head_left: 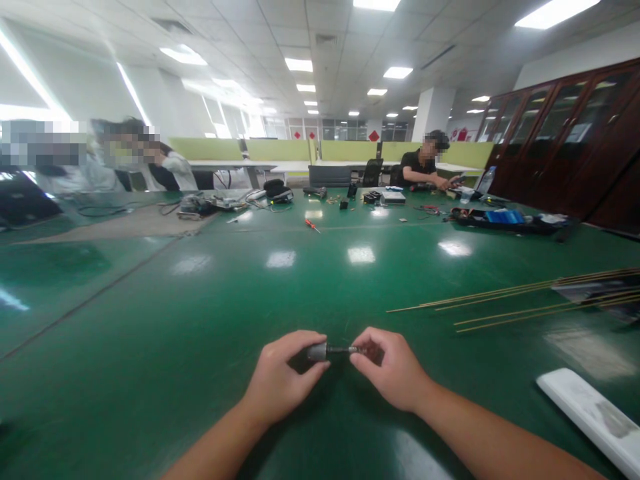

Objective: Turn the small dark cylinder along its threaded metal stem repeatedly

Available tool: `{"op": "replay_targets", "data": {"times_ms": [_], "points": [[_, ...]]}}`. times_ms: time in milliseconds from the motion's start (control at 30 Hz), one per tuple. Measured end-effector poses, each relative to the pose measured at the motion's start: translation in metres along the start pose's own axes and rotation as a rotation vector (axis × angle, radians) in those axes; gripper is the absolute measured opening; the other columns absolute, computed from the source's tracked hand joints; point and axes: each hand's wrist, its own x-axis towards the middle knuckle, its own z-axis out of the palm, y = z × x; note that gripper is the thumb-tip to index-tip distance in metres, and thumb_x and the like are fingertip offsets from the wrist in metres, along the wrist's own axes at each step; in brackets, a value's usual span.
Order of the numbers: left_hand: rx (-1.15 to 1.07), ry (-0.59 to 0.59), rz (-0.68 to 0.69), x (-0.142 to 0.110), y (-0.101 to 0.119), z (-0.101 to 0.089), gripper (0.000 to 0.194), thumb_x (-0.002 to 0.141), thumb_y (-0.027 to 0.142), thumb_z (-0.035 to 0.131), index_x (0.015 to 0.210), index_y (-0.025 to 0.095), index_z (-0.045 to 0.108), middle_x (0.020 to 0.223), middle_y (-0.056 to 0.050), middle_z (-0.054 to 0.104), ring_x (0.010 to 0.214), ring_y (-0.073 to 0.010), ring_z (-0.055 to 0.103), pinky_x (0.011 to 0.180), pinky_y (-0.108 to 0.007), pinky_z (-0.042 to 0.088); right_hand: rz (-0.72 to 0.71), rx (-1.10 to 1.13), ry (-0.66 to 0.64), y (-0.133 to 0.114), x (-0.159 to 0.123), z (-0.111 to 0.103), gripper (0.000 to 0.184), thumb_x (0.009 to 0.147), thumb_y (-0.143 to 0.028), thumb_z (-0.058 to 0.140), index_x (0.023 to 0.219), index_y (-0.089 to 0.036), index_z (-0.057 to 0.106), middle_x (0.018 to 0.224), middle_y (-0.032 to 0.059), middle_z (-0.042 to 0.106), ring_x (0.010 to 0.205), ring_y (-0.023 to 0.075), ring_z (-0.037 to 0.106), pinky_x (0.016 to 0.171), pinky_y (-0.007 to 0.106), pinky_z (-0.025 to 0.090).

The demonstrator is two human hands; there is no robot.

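Observation:
My left hand (283,373) pinches a small grey cylinder (317,351) between thumb and fingers, low above the green table. From the cylinder's right end a thin dark rod (341,350) runs sideways to my right hand (393,367). The thumb and fingertips of that hand are closed on the rod's far end, partly hiding it. Cylinder and rod lie in one line, nearly level. Their exact kind is too small to tell.
Several thin brass-coloured rods (480,303) lie to the right, above a long white object (590,417). Farther off is a red screwdriver (312,225). A black tray (480,223) holds blue items. A person (420,163) sits across the green table (200,347); others are at left.

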Motion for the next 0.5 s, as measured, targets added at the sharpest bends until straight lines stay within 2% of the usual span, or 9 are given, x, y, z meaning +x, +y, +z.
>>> {"op": "replay_targets", "data": {"times_ms": [167,267,400,500], "points": [[-0.004,-0.001,-0.015,0.000,0.000,-0.002,0.027,0.075,0.024,0.078,0.102,0.025,0.073,0.097,-0.002,0.077,0.089,-0.0195,0.073,0.085,-0.030,0.058,-0.012,0.001,0.003,0.002,0.001,0.000,0.008,0.082,-0.024,0.066,0.083,-0.017,0.067,0.070,-0.0001,0.064,0.063,0.0138,0.057,0.060,0.024,0.043],[-0.010,-0.004,-0.056,0.001,0.001,-0.005,0.026,0.076,0.026,0.078,0.101,0.025,0.073,0.095,-0.002,0.076,0.087,-0.0202,0.072,0.084,-0.031,0.058,-0.007,0.034,0.020,0.002,0.002,-0.002,0.014,0.086,-0.031,0.065,0.085,-0.017,0.067,0.069,-0.0004,0.062,0.063,0.0139,0.056,0.061,0.024,0.042],[-0.005,0.019,-0.168,0.004,0.000,-0.008,0.023,0.076,0.033,0.077,0.097,0.023,0.073,0.091,-0.003,0.074,0.084,-0.0215,0.071,0.078,-0.033,0.057,-0.016,0.194,0.028,0.005,0.004,-0.002,0.041,0.099,-0.048,0.046,0.075,-0.017,0.058,0.060,-0.0013,0.055,0.058,0.0132,0.054,0.060,0.025,0.042],[-0.092,0.070,-0.333,0.007,-0.007,-0.008,0.032,0.078,0.041,0.076,0.101,0.020,0.071,0.093,-0.005,0.074,0.084,-0.0221,0.071,0.079,-0.035,0.058,0.009,0.302,0.016,0.012,0.006,0.000,0.056,0.099,-0.060,0.038,0.062,-0.020,0.049,0.050,-0.0033,0.046,0.048,0.0118,0.046,0.054,0.025,0.040]]}}
